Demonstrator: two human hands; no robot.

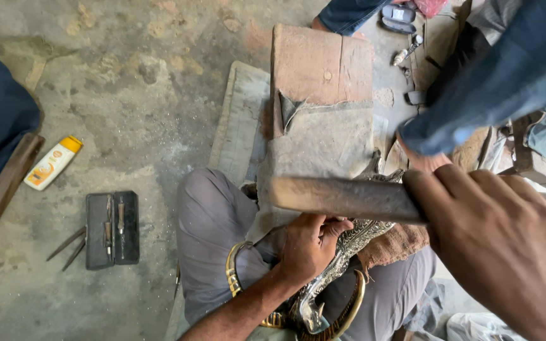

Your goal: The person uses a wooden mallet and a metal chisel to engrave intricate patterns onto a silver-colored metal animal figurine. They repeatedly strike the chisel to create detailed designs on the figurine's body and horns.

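The right hand [497, 243] grips a hammer [342, 197] by its handle. The left hand [308, 247] clamps an embossed silver piece [342, 252] against the cloth-covered block [320, 136].

Your one camera sits on your head and looks straight down. It is very close to your right hand [497, 237], which looks big, and your lap. The concrete floor [127, 82] is farther away. There is no second view, so no part is shared.
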